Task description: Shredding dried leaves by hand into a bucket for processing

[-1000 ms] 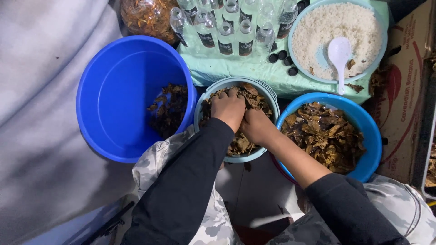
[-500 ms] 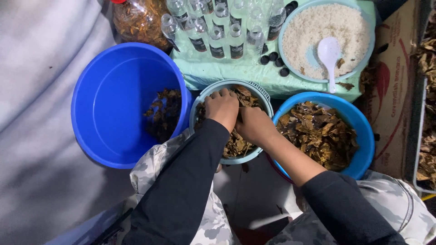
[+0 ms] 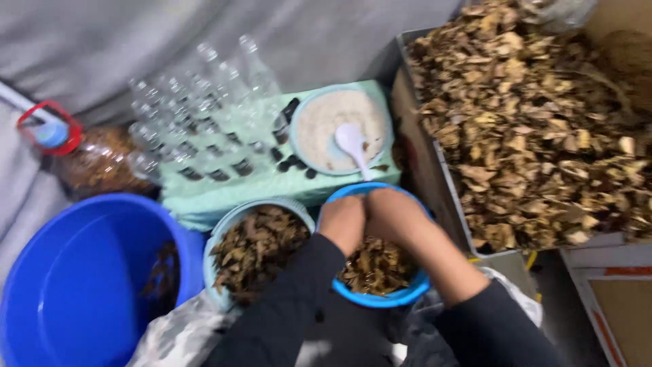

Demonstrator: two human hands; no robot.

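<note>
We see both hands side by side in the small blue bowl, pressed down into the dried brown pieces that fill it. The left hand sits at the bowl's far left rim, the right hand just beside it and touching it. The fingers point down and away from us and are curled under, so we cannot tell whether either hand is closed on any of the pieces; the picture is also blurred here.

Just left of that bowl stands a pale blue basket of the same dried pieces, and left of that a large blue tub with a few dark scraps against its right wall.

Beyond the bowls lies a light green board. At its right end sits a round bowl of white grains with a white spoon in it; along its left part stand rows of small clear bottles. Off the board's left end lies what looks like a plastic jug with a red handle.

To the right, an open box holds a heap of dried leaves.
</note>
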